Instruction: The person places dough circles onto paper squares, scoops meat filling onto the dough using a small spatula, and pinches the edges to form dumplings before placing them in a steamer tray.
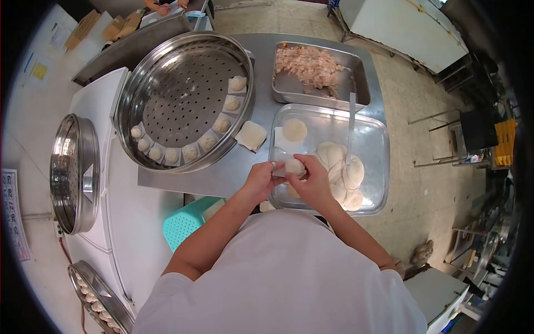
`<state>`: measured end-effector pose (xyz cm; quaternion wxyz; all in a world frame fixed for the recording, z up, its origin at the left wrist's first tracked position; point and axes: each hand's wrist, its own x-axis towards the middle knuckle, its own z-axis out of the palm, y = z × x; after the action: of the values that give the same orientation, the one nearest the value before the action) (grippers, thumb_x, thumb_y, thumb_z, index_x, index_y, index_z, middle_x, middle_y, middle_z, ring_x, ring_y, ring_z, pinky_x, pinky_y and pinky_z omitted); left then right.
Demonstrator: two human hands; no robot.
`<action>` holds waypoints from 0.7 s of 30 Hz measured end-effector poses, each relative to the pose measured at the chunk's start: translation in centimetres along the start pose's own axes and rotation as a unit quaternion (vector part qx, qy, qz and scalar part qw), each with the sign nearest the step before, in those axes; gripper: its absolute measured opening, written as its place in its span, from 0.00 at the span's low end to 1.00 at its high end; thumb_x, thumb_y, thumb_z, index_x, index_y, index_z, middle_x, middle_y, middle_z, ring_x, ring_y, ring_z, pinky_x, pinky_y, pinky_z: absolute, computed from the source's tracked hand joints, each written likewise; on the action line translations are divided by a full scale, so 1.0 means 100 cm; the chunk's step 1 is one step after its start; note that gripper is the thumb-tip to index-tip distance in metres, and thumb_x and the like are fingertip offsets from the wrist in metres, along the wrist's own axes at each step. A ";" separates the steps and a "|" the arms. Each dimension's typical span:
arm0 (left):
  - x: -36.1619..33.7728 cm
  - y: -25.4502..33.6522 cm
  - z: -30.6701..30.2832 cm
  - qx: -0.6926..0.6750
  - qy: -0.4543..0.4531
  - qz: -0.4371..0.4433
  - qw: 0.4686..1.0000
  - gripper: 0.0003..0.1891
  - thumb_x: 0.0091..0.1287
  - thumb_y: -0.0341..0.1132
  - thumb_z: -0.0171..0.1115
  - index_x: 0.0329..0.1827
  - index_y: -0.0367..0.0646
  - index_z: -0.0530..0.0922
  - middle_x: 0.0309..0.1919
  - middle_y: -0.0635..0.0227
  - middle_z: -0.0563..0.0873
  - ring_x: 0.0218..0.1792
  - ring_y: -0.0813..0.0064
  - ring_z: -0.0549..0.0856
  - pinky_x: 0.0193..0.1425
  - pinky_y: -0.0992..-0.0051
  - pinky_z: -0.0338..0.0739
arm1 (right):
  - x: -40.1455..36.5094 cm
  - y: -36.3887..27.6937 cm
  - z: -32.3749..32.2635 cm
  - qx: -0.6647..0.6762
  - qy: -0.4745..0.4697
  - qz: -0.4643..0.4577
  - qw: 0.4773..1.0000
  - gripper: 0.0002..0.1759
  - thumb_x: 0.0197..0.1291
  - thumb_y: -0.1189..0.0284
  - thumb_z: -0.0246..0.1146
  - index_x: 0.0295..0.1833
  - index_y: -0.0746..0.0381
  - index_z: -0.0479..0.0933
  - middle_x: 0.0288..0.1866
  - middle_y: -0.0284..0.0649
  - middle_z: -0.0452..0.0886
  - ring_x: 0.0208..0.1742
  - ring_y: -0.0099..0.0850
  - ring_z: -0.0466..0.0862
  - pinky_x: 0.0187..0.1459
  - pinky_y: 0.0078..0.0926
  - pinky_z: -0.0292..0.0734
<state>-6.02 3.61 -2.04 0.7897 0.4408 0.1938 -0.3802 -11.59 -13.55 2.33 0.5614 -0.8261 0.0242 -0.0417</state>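
Over the near left edge of a metal tray (380, 131), a small round dough bun (295, 167) is between my two hands. My left hand (259, 181), with a ring on one finger, is closed at the bun's left side, with a white paper square there. The fingers of my right hand (313, 185) curl around the bun's right side. Flat dough rounds (352, 175) lie overlapping in the tray, right of my right hand. Another dough round (294, 130) lies partly on a white paper square (285, 146) just beyond my hands.
A large perforated steamer tray (178, 89) holds several pleated buns (189, 152) along its rim. A pan (361, 83) of meat filling (309, 62) stands behind the dough tray, a long flat spatula (351, 122) across both. Paper squares (251, 136) are stacked between. A co-worker's hand (162, 9) shows far back.
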 end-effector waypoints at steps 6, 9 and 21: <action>-0.013 0.004 0.007 -0.049 -0.057 -0.007 0.997 0.19 0.79 0.33 0.46 0.63 0.29 0.77 0.59 0.51 0.84 0.58 0.58 0.87 0.66 0.57 0.83 | 0.002 -0.011 0.003 -0.064 -0.006 -0.013 0.998 0.26 0.59 0.73 0.73 0.63 0.67 0.78 0.51 0.51 0.82 0.45 0.47 0.86 0.43 0.38 0.84; -0.014 0.005 0.007 -0.074 -0.076 -0.025 0.994 0.19 0.80 0.34 0.45 0.64 0.32 0.76 0.58 0.52 0.84 0.57 0.58 0.87 0.65 0.56 0.83 | 0.003 -0.013 -0.001 -0.119 -0.011 -0.024 0.993 0.26 0.60 0.72 0.73 0.63 0.67 0.78 0.52 0.52 0.81 0.45 0.50 0.86 0.44 0.41 0.85; -0.034 -0.001 0.041 -0.035 -0.040 -0.001 0.999 0.22 0.84 0.39 0.38 0.72 0.37 0.71 0.63 0.56 0.82 0.59 0.60 0.86 0.66 0.55 0.81 | 0.011 -0.020 -0.035 -0.203 -0.127 -0.110 0.965 0.29 0.58 0.69 0.73 0.65 0.65 0.78 0.56 0.49 0.81 0.51 0.48 0.86 0.47 0.42 0.86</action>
<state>-8.37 1.57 2.24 0.8113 0.3972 0.1754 -0.3914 -10.82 -16.12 5.47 0.3720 -0.9190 -0.1302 0.0081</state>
